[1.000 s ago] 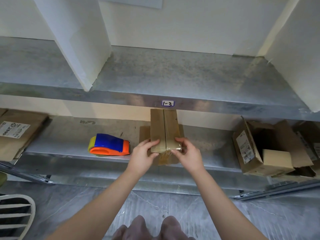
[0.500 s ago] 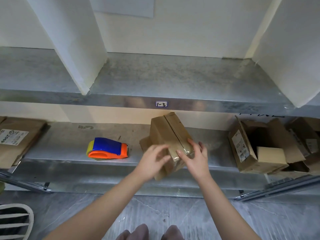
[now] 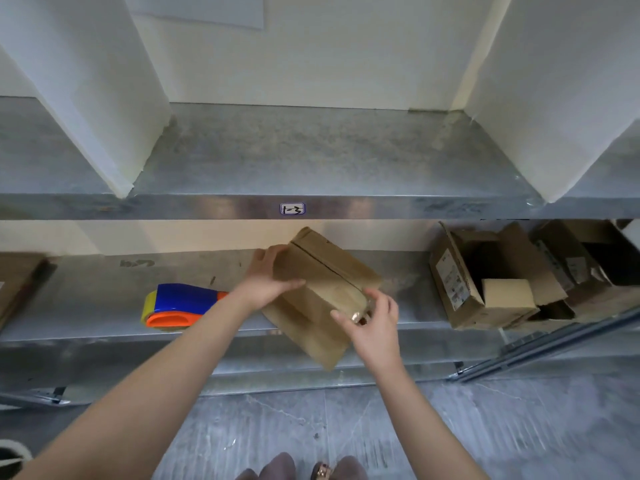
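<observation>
While the cardboard box tilts at frame centre over the edge of the lower shelf, left hand clasping its upper corner, right hand pinching its taped end (shallow grips), it may slip floorward.

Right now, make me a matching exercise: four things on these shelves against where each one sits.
Things:
1. brown box
2. tape dispenser
3. label 1-3
4. open carton

Places:
A. gripped by the left hand and right hand
B. front edge of the upper shelf
C. lower shelf, right end
D. lower shelf, left of the left hand

Pairs: 1-A, 2-D, 3-B, 4-C.
</observation>
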Tool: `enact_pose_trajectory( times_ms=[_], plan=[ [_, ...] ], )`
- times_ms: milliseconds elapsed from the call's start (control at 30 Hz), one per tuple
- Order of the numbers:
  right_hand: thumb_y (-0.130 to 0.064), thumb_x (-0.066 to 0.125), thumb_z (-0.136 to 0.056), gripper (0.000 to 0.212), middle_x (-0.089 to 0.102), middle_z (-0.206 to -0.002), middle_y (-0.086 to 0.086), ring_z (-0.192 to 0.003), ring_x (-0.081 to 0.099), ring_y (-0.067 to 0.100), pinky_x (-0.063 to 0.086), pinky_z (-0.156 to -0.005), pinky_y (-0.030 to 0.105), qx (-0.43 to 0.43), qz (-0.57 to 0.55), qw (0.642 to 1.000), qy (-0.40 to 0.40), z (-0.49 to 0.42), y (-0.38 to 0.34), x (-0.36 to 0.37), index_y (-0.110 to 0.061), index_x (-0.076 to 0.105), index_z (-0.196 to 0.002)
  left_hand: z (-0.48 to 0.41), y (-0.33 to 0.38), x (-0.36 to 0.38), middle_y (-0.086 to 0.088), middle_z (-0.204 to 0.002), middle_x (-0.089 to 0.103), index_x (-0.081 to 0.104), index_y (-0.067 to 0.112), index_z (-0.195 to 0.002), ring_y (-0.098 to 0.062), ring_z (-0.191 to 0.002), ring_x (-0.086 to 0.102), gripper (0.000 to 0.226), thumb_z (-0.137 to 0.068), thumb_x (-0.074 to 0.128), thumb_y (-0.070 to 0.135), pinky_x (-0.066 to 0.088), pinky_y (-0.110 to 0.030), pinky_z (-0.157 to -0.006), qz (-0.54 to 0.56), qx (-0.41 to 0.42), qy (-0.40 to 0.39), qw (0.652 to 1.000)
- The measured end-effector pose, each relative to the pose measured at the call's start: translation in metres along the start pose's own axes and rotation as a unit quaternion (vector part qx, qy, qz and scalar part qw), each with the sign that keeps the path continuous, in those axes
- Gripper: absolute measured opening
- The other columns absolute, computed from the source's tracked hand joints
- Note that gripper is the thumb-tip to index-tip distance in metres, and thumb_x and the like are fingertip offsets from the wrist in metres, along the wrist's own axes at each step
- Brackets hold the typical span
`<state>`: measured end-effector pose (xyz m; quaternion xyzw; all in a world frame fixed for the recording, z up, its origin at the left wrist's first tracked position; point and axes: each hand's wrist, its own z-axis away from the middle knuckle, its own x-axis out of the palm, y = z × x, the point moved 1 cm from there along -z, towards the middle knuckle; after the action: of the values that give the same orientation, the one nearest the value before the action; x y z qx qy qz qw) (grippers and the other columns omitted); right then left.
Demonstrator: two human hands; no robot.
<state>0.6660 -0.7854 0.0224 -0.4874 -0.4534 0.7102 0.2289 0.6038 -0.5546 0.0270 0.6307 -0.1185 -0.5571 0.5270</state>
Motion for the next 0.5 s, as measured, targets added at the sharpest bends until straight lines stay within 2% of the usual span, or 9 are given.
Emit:
enact_pose_trajectory(
  times_ms=[67, 167, 233, 300, 400, 433, 500],
  plan=[
    [-0.035, 0.086, -0.069, 0.08, 0.027, -0.139, -0.005, -0.116, 0.042, 0.007, 0.034, -0.102, 0.021, -0.019, 0.012, 1.0, -0.021, -0.003, 0.004, -0.006, -0.026, 0.044, -0.136, 0.021, 0.0, 0.004, 0.003, -0.118, 0.036, 0.038, 0.03, -0.137, -0.016, -0.105, 0.047, 0.077, -0.073, 0.079, 0.044, 0.042, -0.03, -0.096, 0.002, 0.005, 0.054, 0.999],
    [-0.028, 0.081, -0.077, 0.064, 0.033, -0.144, 0.0, -0.133, 0.037, 0.016, 0.026, -0.108, 0.023, -0.054, 0.06, 0.996, -0.028, -0.016, 0.012, -0.021, -0.029, 0.049, -0.132, 0.059, -0.012, 0.016, 0.001, -0.116, 0.043, 0.039, 0.028, -0.138, -0.015, -0.097, 0.054, 0.072, -0.077, 0.071, 0.052, 0.047, -0.032, -0.089, -0.002, 0.006, 0.096, 0.995],
    [-0.031, 0.072, -0.085, 0.058, 0.03, -0.152, 0.004, -0.141, 0.025, 0.027, 0.024, -0.112, 0.034, -0.067, 0.144, 0.987, -0.035, -0.029, 0.018, -0.027, -0.029, 0.048, -0.138, 0.08, -0.017, 0.031, -0.001, -0.112, 0.049, 0.043, 0.024, -0.137, -0.01, -0.092, 0.056, 0.062, -0.085, 0.064, 0.049, 0.048, -0.029, -0.085, 0.004, -0.003, 0.078, 0.997],
    [-0.038, 0.063, -0.091, 0.056, 0.025, -0.152, 0.008, -0.138, 0.02, 0.033, 0.03, -0.11, 0.046, -0.077, 0.243, 0.966, -0.034, -0.04, 0.019, -0.028, -0.033, 0.042, -0.143, 0.084, -0.016, 0.035, -0.001, -0.106, 0.051, 0.048, 0.019, -0.134, -0.009, -0.091, 0.055, 0.052, -0.088, 0.064, 0.04, 0.046, -0.028, -0.086, 0.011, -0.007, 0.076, 0.997],
    [-0.037, 0.062, -0.092, 0.058, 0.03, -0.143, 0.014, -0.13, 0.027, 0.034, 0.038, -0.104, 0.048, -0.078, 0.269, 0.96, 0.006, -0.042, 0.009, -0.018, -0.025, 0.041, -0.144, 0.057, -0.015, 0.015, -0.007, -0.125, 0.047, 0.054, 0.015, -0.124, -0.023, -0.121, 0.045, 0.047, -0.085, 0.07, 0.036, 0.035, -0.033, -0.105, -0.079, 0.024, 0.094, 0.992],
    [-0.035, 0.066, -0.09, 0.058, 0.032, -0.141, 0.016, -0.128, 0.03, 0.034, 0.037, -0.105, 0.046, -0.074, 0.244, 0.966, 0.033, -0.038, 0.006, -0.015, -0.019, 0.044, -0.142, 0.046, -0.012, 0.006, -0.011, -0.136, 0.041, 0.052, 0.016, -0.126, -0.027, -0.13, 0.038, 0.051, -0.084, 0.072, 0.034, 0.03, -0.034, -0.109, -0.112, 0.032, 0.074, 0.99],
    [-0.03, 0.07, -0.087, 0.054, 0.033, -0.138, 0.017, -0.128, 0.034, 0.035, 0.037, -0.105, 0.044, -0.062, 0.199, 0.975, 0.076, -0.03, 0.004, -0.006, -0.015, 0.049, -0.134, 0.029, -0.005, -0.008, -0.008, -0.156, 0.015, 0.037, 0.021, -0.14, -0.028, -0.144, 0.018, 0.07, -0.082, 0.074, 0.028, 0.02, -0.034, -0.115, -0.131, 0.038, -0.024, 0.99]
  ],
)
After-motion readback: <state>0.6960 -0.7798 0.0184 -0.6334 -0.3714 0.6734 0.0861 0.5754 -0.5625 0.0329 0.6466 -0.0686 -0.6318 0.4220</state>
